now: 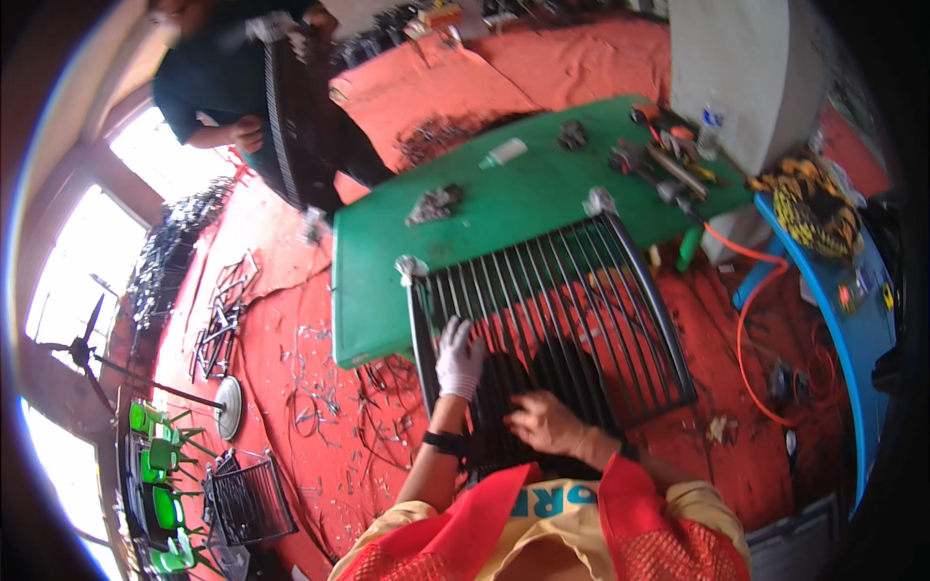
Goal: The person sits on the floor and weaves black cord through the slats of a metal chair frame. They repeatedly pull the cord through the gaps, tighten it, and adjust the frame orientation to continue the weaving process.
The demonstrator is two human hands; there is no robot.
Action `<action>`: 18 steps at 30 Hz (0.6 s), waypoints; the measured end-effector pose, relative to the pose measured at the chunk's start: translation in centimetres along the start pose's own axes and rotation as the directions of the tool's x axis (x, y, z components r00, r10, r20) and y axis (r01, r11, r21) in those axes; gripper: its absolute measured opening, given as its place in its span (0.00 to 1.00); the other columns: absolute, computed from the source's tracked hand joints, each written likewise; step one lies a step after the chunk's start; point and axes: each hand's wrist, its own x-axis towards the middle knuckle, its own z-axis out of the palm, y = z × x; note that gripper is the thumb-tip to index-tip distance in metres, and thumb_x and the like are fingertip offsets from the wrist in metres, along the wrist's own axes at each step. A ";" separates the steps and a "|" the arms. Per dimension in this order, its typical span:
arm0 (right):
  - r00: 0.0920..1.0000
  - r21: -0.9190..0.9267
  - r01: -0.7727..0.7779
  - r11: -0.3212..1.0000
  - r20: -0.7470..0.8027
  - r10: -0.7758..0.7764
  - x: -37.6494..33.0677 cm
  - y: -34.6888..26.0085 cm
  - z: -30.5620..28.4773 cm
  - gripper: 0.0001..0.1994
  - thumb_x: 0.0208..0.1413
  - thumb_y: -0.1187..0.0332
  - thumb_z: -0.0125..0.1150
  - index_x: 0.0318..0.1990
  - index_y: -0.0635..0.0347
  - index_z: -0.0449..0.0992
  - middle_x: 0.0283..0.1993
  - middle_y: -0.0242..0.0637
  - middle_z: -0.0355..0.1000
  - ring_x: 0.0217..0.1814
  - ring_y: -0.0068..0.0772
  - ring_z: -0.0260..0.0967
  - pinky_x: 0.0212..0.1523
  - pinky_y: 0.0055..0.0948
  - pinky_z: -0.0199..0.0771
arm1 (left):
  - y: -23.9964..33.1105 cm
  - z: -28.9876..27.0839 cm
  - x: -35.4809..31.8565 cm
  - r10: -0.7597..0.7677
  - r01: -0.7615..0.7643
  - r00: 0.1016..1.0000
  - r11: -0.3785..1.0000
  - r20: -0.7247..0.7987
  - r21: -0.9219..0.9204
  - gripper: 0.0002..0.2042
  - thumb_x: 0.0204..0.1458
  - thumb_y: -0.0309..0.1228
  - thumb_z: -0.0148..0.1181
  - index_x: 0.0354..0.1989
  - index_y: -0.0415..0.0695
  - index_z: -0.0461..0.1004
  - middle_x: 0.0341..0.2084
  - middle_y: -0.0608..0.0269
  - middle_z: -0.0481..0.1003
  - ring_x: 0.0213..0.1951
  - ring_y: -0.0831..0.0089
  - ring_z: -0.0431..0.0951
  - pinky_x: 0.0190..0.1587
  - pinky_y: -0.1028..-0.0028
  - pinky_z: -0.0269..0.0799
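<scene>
A black metal grille of parallel bars in a rounded frame lies tilted, its far end resting on the green table and its near end toward me. My left hand, in a white glove, lies flat on the bars near the grille's left edge. My right hand, bare, rests with spread fingers on the near bars. Two grey metal fittings sit at the grille's far corners. Neither hand grips anything.
Another person in dark clothes stands at the upper left holding a second black grille. Tools and small metal parts lie on the table. An orange hose crosses the red floor. A blue bench stands right. Wire scraps litter the left.
</scene>
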 end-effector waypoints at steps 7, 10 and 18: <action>0.683 0.177 -0.361 0.916 -0.618 0.389 -6.7 4.2 -11.9 0.07 0.58 0.74 0.53 0.42 0.64 0.74 0.39 0.42 0.74 0.44 0.37 0.73 0.44 0.29 0.73 | 0.8 -8.3 -4.1 0.140 -0.158 0.975 0.983 -0.174 -0.093 0.18 0.52 0.24 0.53 0.52 0.35 0.70 0.55 0.48 0.67 0.58 0.57 0.67 0.60 0.67 0.61; 0.350 0.312 -0.548 0.776 -0.757 0.552 -11.6 7.7 -14.4 0.11 0.63 0.69 0.49 0.46 0.66 0.74 0.44 0.39 0.75 0.47 0.32 0.72 0.47 0.28 0.72 | -1.2 -10.1 -6.7 -0.101 0.065 0.978 0.978 -0.182 -0.196 0.21 0.55 0.27 0.53 0.58 0.35 0.63 0.56 0.49 0.66 0.57 0.59 0.66 0.59 0.68 0.60; 0.289 0.811 -0.516 0.276 -0.139 0.947 -16.4 9.1 -10.8 0.28 0.60 0.44 0.47 0.40 0.67 0.74 0.33 0.39 0.72 0.35 0.31 0.71 0.38 0.28 0.70 | -2.2 -8.4 -13.8 -0.571 0.620 0.770 0.565 0.284 -0.545 0.12 0.59 0.36 0.52 0.46 0.43 0.69 0.23 0.70 0.70 0.18 0.83 0.67 0.20 0.81 0.65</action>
